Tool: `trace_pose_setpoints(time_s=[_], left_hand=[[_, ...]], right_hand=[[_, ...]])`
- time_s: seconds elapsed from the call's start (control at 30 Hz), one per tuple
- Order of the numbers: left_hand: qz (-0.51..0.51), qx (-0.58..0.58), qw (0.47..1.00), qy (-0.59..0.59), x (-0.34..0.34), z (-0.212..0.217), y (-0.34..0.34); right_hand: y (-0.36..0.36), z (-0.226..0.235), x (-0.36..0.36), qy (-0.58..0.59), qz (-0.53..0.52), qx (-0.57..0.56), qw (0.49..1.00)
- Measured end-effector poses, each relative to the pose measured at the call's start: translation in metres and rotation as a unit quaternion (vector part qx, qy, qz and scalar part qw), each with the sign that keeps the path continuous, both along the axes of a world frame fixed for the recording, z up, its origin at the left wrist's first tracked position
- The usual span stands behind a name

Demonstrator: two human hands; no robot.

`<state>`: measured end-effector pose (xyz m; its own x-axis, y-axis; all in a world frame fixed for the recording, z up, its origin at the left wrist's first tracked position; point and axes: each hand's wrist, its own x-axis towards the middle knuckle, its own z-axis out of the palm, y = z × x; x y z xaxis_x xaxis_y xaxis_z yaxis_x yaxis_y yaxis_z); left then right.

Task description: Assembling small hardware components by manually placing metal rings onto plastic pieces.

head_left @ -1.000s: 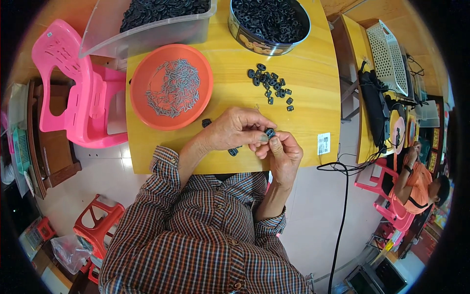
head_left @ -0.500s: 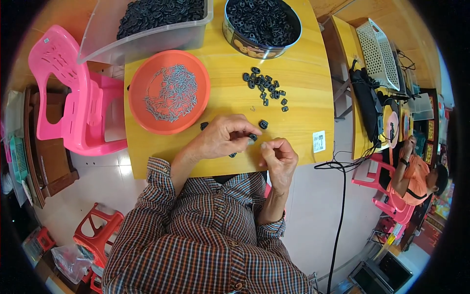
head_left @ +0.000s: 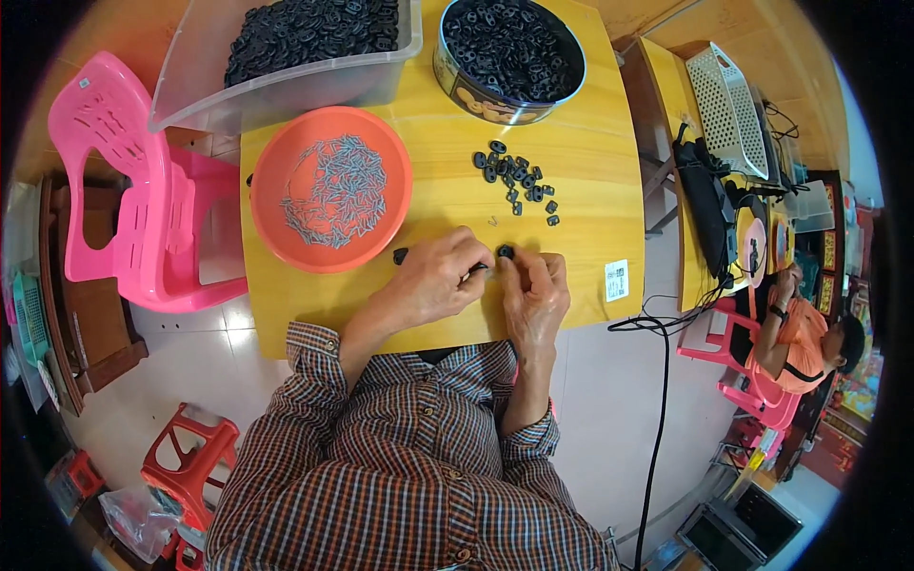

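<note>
The left hand (head_left: 438,281), at the frame's centre, pinches one black piece (head_left: 478,268). Just right, the right hand's (head_left: 535,300) grip touches a second piece (head_left: 506,252) above the tabletop (head_left: 590,190); whether it clamps it, one cannot tell. Roughly twenty loose pieces (head_left: 520,174) lie upper centre. One orange bowl (head_left: 270,195) sits upper left; one clear bin (head_left: 314,95) and one tin (head_left: 486,101) stand at the top.

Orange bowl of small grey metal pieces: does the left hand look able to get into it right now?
Probably yes: the orange bowl is open-topped and close to the left hand, with no tall thing between them. That hand does seem to hold a small black part, which might hamper picking.
</note>
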<state>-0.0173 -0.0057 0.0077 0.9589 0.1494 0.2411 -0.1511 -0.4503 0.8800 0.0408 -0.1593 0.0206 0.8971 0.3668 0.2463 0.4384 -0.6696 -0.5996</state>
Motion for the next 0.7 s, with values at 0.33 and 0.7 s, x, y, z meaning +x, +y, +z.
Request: trace_pose_setpoints(time_s=[0.33, 0.7], left_hand=[[0.041, 0.096, 0.994, -0.004, -0.001, 0.001, -0.002], [0.045, 0.151, 0.987, -0.013, 0.001, -0.002, 0.002]], right_hand=[[0.007, 0.004, 0.002, 0.092, 0.037, 0.075, 0.992], [0.004, 0.002, 0.030, -0.080, -0.079, -0.021, 0.994]])
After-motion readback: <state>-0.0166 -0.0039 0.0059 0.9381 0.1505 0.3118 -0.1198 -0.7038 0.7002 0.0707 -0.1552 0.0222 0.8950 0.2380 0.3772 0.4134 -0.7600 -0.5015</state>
